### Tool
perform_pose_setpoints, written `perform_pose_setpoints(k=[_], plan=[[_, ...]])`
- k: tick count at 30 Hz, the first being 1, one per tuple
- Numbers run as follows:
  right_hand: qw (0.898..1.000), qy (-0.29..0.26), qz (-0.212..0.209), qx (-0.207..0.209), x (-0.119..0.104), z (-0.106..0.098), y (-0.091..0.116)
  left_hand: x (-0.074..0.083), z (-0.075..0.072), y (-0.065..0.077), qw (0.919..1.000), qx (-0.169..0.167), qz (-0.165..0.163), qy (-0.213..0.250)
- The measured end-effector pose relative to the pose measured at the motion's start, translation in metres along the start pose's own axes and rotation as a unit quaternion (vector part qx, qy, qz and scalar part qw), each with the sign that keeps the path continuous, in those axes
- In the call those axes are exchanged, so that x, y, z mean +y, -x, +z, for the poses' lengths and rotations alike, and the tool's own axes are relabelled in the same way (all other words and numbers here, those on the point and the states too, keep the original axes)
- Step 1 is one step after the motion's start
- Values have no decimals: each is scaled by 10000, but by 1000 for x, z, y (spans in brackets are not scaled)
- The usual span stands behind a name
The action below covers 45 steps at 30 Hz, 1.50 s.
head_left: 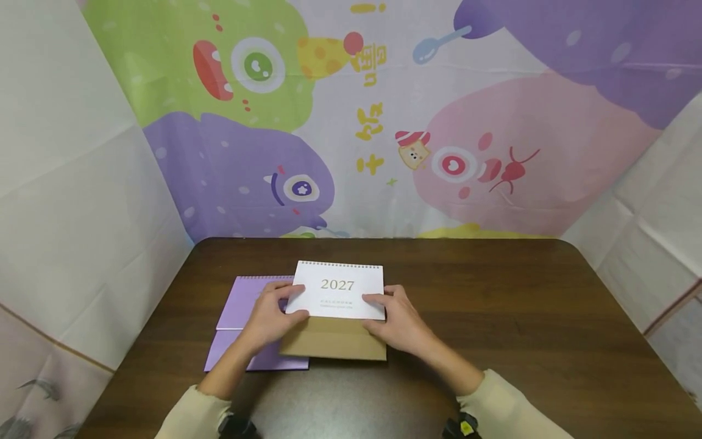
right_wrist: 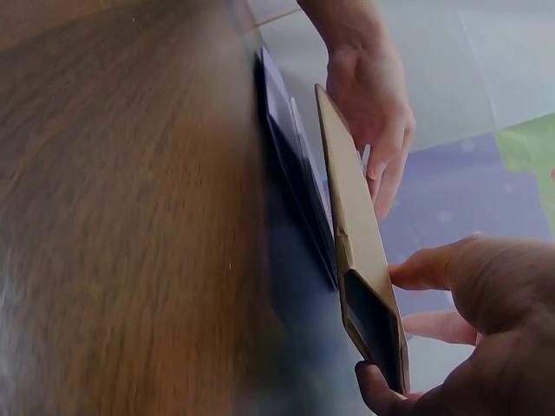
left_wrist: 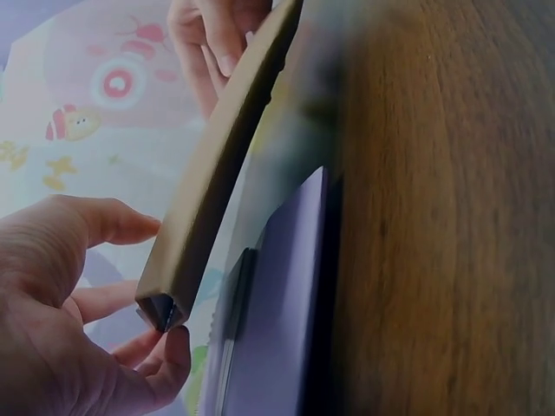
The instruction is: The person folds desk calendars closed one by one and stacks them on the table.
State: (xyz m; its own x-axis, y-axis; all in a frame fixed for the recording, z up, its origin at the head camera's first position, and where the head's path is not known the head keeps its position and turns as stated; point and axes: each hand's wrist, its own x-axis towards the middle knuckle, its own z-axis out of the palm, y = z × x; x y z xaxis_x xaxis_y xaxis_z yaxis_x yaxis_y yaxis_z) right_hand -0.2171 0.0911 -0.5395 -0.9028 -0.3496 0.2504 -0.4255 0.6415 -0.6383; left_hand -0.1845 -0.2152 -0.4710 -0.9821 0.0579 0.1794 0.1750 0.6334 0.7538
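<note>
Both hands hold a desk calendar [head_left: 336, 297] with a white page reading 2027, a spiral binding along its top and a brown card base [head_left: 333, 339]. My left hand [head_left: 270, 318] grips its left side, thumb on the lower front and fingers spread over the page's edge. On the other side, my right hand [head_left: 400, 321] grips it likewise. The wrist views show the base folded nearly flat, raised off the table, with fingers [left_wrist: 178, 357] curled under its end. A purple desk calendar [head_left: 229, 317] lies on the left, partly covered by the white one and my left hand.
The dark wooden table [head_left: 493, 317] spreads out around the calendars. Behind its far edge hangs a cloth [head_left: 362, 201] with cartoon monsters, and pale cloths [head_left: 71, 158] flank both sides.
</note>
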Motion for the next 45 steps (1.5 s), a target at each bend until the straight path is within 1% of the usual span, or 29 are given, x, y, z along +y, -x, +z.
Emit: perform_pose_setpoints(k=[1,3,4,5,8,11,12,17,20,25,27,30,32,34,35,37,39,42,45], plan=[[10000,-37,25,-25,-1,1,0,7,-4,2,9999,-74,-135,8],[9997,-142,140,-127,-6,3,-1,9,-8,3,9996,-129,-251,-21],[9993,-166,280,-189,0,11,-4,10,-9,4,9994,-146,-326,4],[9989,-190,343,-259,-5,11,-4,10,-11,5,9992,-151,-373,-10],[9984,-327,317,-339,-21,7,-4,8,-14,7,9989,-125,-445,-35],[9988,-378,145,-274,-33,7,-4,5,-18,8,9986,-101,-511,-108],[9990,-362,80,-261,-33,10,-5,4,-19,9,9984,-101,-542,-129],[9992,-186,119,-344,-29,28,-13,-1,-26,12,9972,-134,-719,-168],[9989,-231,151,-382,-32,33,-14,-4,-31,15,9962,-155,-842,-151],[9985,-307,134,-427,-37,40,-18,-7,-38,17,9956,-151,-914,-169],[9981,-352,148,-478,-40,42,-20,-12,-40,18,9958,-141,-900,-117],[9977,-341,133,-568,-45,46,-24,-26,-43,21,9971,-53,-754,-122],[9975,-333,105,-613,-48,49,-26,-47,-42,20,9981,160,-544,-256],[9976,-288,86,-629,-50,53,-29,-54,-45,21,9980,190,-467,-378],[9976,-264,89,-635,-51,55,-30,-56,-46,22,9979,172,-480,-406],[9976,-214,102,-657,-54,59,-31,-55,-50,23,9973,112,-602,-399],[9975,-162,97,-676,-58,61,-32,-40,-58,27,9955,-119,-858,-370],[9978,-110,48,-647,-65,62,-33,-31,-63,29,9928,-223,-1111,-389],[9979,-131,29,-635,-70,63,-33,-27,-65,30,9908,-262,-1245,-467]])
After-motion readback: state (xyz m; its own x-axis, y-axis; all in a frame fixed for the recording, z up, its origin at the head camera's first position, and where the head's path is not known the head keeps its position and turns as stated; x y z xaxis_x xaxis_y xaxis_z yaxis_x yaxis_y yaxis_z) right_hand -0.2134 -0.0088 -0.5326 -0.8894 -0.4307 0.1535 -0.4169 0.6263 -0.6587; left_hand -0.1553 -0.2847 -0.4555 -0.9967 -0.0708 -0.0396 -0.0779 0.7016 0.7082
